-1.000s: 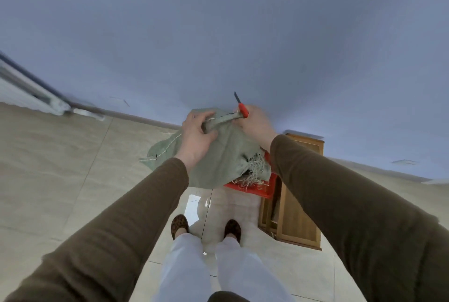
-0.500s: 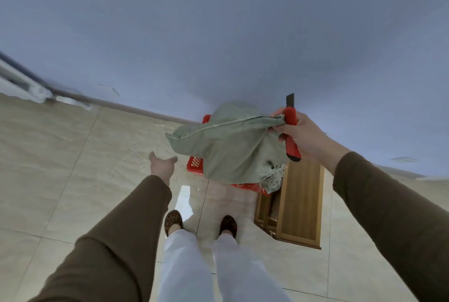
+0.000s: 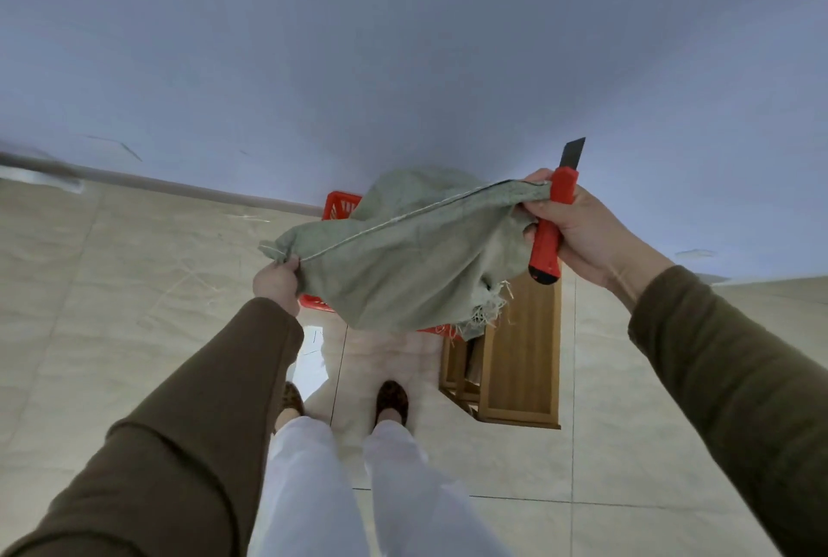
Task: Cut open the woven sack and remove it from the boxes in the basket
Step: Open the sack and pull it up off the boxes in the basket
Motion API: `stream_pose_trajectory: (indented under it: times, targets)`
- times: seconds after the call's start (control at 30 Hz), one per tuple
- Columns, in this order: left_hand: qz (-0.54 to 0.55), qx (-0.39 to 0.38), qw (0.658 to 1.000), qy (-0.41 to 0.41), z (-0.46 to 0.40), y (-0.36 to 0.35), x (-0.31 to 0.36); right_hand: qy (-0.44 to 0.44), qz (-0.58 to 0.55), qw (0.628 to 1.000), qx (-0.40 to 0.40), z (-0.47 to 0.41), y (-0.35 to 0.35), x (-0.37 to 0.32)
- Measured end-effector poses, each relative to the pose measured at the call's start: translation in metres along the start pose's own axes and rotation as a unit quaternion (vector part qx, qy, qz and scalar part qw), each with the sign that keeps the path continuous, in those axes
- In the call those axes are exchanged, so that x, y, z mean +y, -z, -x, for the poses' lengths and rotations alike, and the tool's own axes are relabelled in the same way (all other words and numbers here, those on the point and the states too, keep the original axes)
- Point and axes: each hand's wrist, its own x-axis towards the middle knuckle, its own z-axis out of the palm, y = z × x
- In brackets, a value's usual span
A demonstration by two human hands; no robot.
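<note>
Holding the cut woven sack (image 3: 403, 260) up over the red basket (image 3: 340, 203), blade still out.

My left hand (image 3: 277, 284) is pinching one sack corner; my right hand (image 3: 578, 224) is clamping the other corner together with the utility knife (image 3: 553, 224), so I'm risking a nick or snagged frayed threads.

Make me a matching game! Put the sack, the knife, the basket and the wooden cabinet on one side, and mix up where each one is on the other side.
Things:
1. woven sack
2. utility knife
3. red basket
4. wooden cabinet

Places:
A. on the floor, mostly hidden behind the sack
B. stretched between both hands
C. on the floor right of the feet
D. in the right hand, blade up

Pairs: 1-B, 2-D, 3-A, 4-C
</note>
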Motion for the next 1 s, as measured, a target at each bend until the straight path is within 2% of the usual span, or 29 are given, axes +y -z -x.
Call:
stream_pose_trajectory:
  times: [0.03, 0.1, 0.17, 0.2, 0.3, 0.37, 0.43, 0.47, 0.57, 0.67, 0.77, 0.83, 0.87, 0.93, 1.0]
  targets:
    - [0.006, 0.017, 0.999, -0.028, 0.003, 0.002, 0.010, 0.014, 0.022, 0.999, 0.031, -0.004, 0.003, 0.002]
    - [0.017, 0.032, 0.996, -0.084, 0.009, 0.006, 0.031, 0.033, 0.086, 0.985, 0.143, -0.014, 0.012, 0.008]
    - [0.007, 0.002, 0.992, -0.123, 0.024, 0.006, 0.050, 0.017, 0.111, 0.960, 0.255, -0.023, 0.025, 0.022]
    - [-0.019, -0.027, 0.991, -0.132, 0.033, 0.004, 0.057, -0.012, 0.113, 0.953, 0.280, -0.027, 0.030, 0.029]
    - [-0.058, -0.086, 0.987, -0.125, 0.057, -0.003, 0.076, -0.088, 0.143, 0.950, 0.264, -0.029, 0.032, 0.055]
    - [-0.026, -0.100, 0.986, -0.130, 0.071, -0.010, 0.086, -0.065, 0.143, 0.950, 0.271, -0.031, 0.025, 0.068]
    - [-0.052, -0.128, 0.983, -0.120, 0.086, -0.019, 0.094, -0.066, 0.151, 0.956, 0.242, -0.033, 0.014, 0.076]
    - [-0.059, -0.118, 0.983, -0.129, 0.093, -0.022, 0.098, -0.072, 0.148, 0.957, 0.238, -0.034, 0.010, 0.078]
    - [0.006, -0.071, 0.984, -0.166, 0.104, -0.022, 0.115, -0.032, 0.066, 0.934, 0.349, -0.034, 0.015, 0.072]
    - [-0.042, -0.059, 0.984, -0.166, 0.108, -0.012, 0.128, -0.021, 0.106, 0.935, 0.339, -0.025, 0.029, 0.060]
    - [0.004, -0.041, 0.982, -0.185, 0.114, -0.008, 0.129, 0.036, 0.084, 0.923, 0.374, -0.023, 0.035, 0.055]
    - [-0.043, -0.055, 0.980, -0.185, 0.124, -0.010, 0.132, 0.033, 0.109, 0.936, 0.332, -0.019, 0.031, 0.047]
    - [-0.049, -0.049, 0.979, -0.193, 0.130, -0.011, 0.134, 0.040, 0.109, 0.932, 0.343, -0.017, 0.030, 0.042]
    - [0.009, -0.039, 0.974, -0.223, 0.138, -0.016, 0.144, 0.089, 0.062, 0.907, 0.408, -0.016, 0.035, 0.029]
    - [-0.008, -0.062, 0.970, -0.233, 0.151, -0.022, 0.153, 0.097, 0.067, 0.918, 0.379, -0.013, 0.035, 0.016]
